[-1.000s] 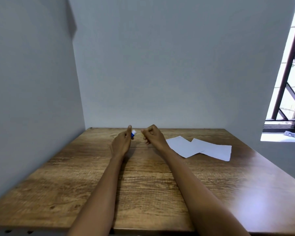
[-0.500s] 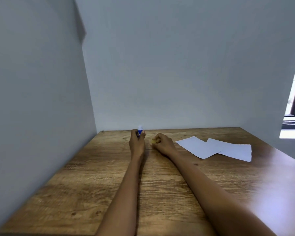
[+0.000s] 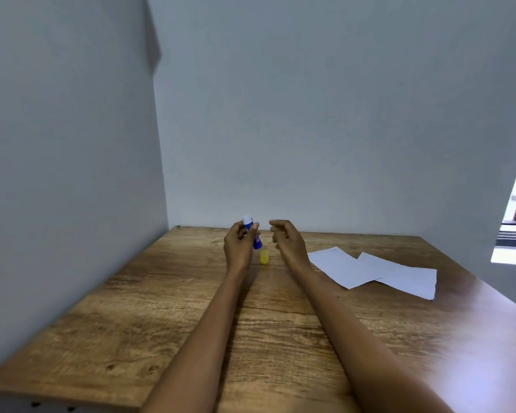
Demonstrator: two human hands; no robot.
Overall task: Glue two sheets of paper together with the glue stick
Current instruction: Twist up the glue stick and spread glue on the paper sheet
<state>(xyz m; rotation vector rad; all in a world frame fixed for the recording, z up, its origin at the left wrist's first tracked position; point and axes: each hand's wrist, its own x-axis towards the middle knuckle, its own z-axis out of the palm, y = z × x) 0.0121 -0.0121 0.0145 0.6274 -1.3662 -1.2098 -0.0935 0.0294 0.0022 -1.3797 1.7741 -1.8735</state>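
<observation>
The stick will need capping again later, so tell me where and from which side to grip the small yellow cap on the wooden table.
Pinch the small yellow plastic cap across its round side wall, coming straight down from above. It seems to stand upright on the wooden table, between the left hand and right hand, with bare wood around it.

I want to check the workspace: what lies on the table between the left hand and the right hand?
In the head view, a small yellow cap stands on the table, between the left hand holding the glue stick and the empty right hand.
</observation>
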